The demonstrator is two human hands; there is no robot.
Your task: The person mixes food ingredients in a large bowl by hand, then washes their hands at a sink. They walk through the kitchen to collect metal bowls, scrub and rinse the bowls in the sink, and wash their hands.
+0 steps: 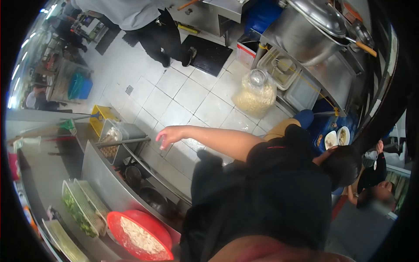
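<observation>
My right arm, in a short black sleeve, stretches leftward across the middle of the head view. At its end my right hand (169, 136) hangs over the white tiled floor (174, 107), fingers loosely bent and apart, with nothing visible in them. Nearest to it is the metal rail (131, 142) of the counter at left, a short gap away. On that counter a red bowl (162, 229) holds pale, wet strips of food. Beside the bowl stand white baskets (89, 196), one with green vegetables. My left hand is not visible.
A plastic bag of pale pieces (255, 97) sits on the floor near lidded tubs (301, 92). A large steel pot (305, 41) stands at upper right. One person (161, 39) stands ahead; another (373, 179) is at far right. Two white dishes (331, 139) lie at right.
</observation>
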